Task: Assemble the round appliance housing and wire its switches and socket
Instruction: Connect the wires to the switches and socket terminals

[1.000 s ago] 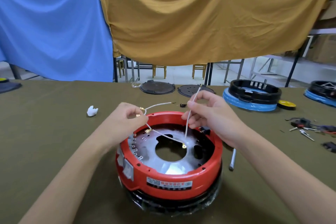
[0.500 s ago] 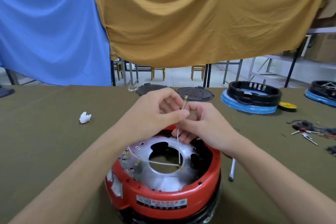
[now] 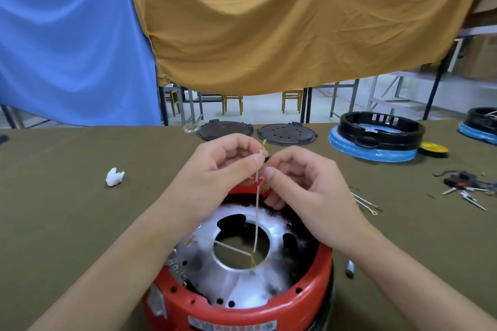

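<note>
While both hands meet above the red round housing point(image 3: 236, 303), the wiring looks to be partway through. That housing sits at the near edge of the table, close to the viewer, with a silver metal plate point(image 3: 242, 285) seated inside it, so the basic assembly of shell and plate appears done. The left hand point(image 3: 215, 169) and the right hand point(image 3: 304, 183) are drawn together, fingertips nearly touching, and both pinch a thin white wire point(image 3: 256, 212) that runs straight down from them into the plate's central hole. A second pale wire crosses that hole and meets the first at a small brass terminal. A small dark part sits between the fingertips; whether it is a switch or a connector cannot be told. No socket is visible in the housing, so most of the connecting is probably still to come.

From left to right across the olive-green cloth covering the table point(image 3: 67, 209): a crumpled white scrap point(image 3: 114, 176), two dark round lids point(image 3: 224, 130) lying flat at the far edge, a black ring-shaped housing on a blue base point(image 3: 376, 140), a yellow and black disc point(image 3: 433, 148) just beside it, then a loose bundle of switches and wires point(image 3: 465, 183) with more terminal-tipped wires near the right wrist. A slim pen-like tool point(image 3: 349, 270) lies just right of the red housing.

Behind the table hang a blue sheet point(image 3: 72, 43) on the left and a mustard sheet point(image 3: 295, 21) on the right. Below them, wooden stools and metal table legs stand on a pale floor.
</note>
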Motion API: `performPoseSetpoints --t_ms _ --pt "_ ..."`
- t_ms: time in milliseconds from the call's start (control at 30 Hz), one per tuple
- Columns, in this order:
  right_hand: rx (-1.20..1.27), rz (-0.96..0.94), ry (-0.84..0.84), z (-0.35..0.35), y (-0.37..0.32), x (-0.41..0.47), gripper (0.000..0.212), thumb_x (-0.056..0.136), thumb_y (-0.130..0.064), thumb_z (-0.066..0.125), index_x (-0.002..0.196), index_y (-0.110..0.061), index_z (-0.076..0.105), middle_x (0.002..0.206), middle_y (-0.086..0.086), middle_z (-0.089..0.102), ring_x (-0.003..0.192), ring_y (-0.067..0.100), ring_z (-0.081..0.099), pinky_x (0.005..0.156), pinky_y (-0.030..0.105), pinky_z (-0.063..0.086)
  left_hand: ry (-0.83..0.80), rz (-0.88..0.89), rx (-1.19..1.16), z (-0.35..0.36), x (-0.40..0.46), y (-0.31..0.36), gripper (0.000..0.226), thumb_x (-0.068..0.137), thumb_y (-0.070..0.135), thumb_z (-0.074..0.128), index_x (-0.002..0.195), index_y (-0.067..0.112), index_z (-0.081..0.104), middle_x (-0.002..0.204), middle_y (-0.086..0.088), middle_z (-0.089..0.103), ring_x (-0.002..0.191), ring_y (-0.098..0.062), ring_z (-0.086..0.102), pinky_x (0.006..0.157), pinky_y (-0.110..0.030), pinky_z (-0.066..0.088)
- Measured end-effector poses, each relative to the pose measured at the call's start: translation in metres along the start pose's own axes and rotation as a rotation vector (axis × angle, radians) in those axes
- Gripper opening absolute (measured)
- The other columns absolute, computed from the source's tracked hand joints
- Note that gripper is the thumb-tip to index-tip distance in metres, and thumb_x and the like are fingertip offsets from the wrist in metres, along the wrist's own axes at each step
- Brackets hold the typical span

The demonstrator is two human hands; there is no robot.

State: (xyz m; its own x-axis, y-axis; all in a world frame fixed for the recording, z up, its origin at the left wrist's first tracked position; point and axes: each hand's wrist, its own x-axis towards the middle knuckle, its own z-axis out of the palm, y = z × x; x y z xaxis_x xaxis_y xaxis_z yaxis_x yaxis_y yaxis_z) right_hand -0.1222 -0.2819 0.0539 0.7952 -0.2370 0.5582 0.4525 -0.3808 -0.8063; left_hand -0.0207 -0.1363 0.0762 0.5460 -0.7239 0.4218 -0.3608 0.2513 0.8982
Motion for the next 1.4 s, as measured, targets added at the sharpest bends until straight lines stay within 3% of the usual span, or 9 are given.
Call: performPoseSetpoints --t_ms 100,233,367,600,700,833,1067,1233,1400 --pt "0.01 -0.065 0.054 0.0 -0.001 -0.003 0.005 0.092 -0.019 0.064 0.096 -0.018 0.063 0.078 0.003 0.073 0.062 0.016 0.067 0.058 0.023 0.052 -0.044 -0.018 -0.025 0.0 -0.001 -0.001 0.005 0.091 0.02 0.064 0.088 0.019 0.068 0.084 -0.003 0.066 0.082 -0.018 0.065 0.088 -0.035 0.056" --pt "-0.014 -0.132 0.118 0.0 -0.004 -0.004 0.02 0.093 -0.019 0.063 0.112 -0.027 0.063 0.08 0.001 0.069 0.06 0.018 0.064 0.057 0.029 0.054 -0.086 -0.024 -0.047 -0.002 -0.002 -0.002 0.009 0.091 0.022 0.06 0.088 0.019 0.068 0.077 -0.001 0.062 0.073 -0.015 0.06 0.078 -0.027 0.053" --pt "-0.03 -0.154 0.121 0.001 -0.01 0.002 0.014 0.095 -0.012 0.064 0.103 -0.022 0.07 0.077 -0.005 0.068 0.058 0.013 0.061 0.054 0.02 0.051 -0.121 -0.031 -0.026 -0.001 -0.004 -0.003 0.014 0.092 0.022 0.059 0.097 0.013 0.069 0.075 0.001 0.062 0.07 -0.013 0.06 0.073 -0.026 0.053" --pt "0.217 0.093 0.16 -0.004 -0.013 0.007 0.008 0.092 -0.011 0.065 0.092 -0.008 0.072 0.073 0.001 0.071 0.061 0.01 0.062 0.057 0.022 0.053 -0.108 -0.037 -0.032 0.0 -0.008 -0.001 0.013 0.088 0.019 0.067 0.101 0.02 0.069 0.076 -0.001 0.065 0.051 -0.014 0.055 0.047 -0.028 0.043" --pt "0.345 0.167 0.105 -0.008 -0.012 0.007 0.016 0.086 -0.017 0.066 0.094 -0.007 0.075 0.08 0.006 0.072 0.063 0.011 0.061 0.061 0.022 0.054 -0.085 -0.046 0.011 -0.001 -0.008 0.002 0.007 0.089 0.019 0.065 0.091 0.023 0.07 0.058 -0.001 0.057 0.04 -0.013 0.045 0.04 -0.022 0.035" --pt "0.413 0.179 0.054 -0.013 -0.01 0.008 0.02 0.082 -0.021 0.065 0.093 -0.008 0.076 0.086 0.008 0.073 0.064 0.01 0.06 0.06 0.021 0.054 -0.064 -0.096 -0.065 -0.001 -0.009 0.006 0.019 0.097 0.012 0.056 0.083 0.019 0.068 0.049 0.005 0.056 0.033 -0.005 0.039 0.033 -0.016 0.031" --pt "0.28 0.158 0.047 -0.013 -0.01 0.006 0.013 0.089 -0.018 0.068 0.09 -0.009 0.077 0.086 0.007 0.073 0.066 0.011 0.06 0.061 0.023 0.053 -0.053 -0.103 -0.021 0.002 -0.01 0.008 0.014 0.096 0.012 0.057 0.087 0.016 0.067 0.065 0.003 0.061 0.035 -0.008 0.04 0.033 -0.017 0.031" --pt "0.136 0.173 0.05 -0.018 -0.007 0.007 0.011 0.091 -0.017 0.069 0.088 -0.011 0.078 0.076 0.005 0.072 0.067 0.013 0.063 0.065 0.024 0.054 -0.038 -0.022 0.248 0.005 -0.01 0.005 0.006 0.096 0.017 0.061 0.092 0.013 0.063 0.069 0.002 0.064 0.036 -0.012 0.047 0.035 -0.021 0.039" --pt "-0.046 0.191 0.26 -0.033 0.008 0.011 0.015 0.094 -0.016 0.063 0.089 -0.019 0.077 0.081 -0.004 0.074 0.075 0.007 0.065 0.072 0.019 0.052 -0.143 -0.104 0.467 -0.005 -0.003 0.009 0.009 0.096 0.017 0.061 0.088 0.016 0.063 0.068 -0.004 0.067 0.047 -0.02 0.06 0.04 -0.027 0.045"
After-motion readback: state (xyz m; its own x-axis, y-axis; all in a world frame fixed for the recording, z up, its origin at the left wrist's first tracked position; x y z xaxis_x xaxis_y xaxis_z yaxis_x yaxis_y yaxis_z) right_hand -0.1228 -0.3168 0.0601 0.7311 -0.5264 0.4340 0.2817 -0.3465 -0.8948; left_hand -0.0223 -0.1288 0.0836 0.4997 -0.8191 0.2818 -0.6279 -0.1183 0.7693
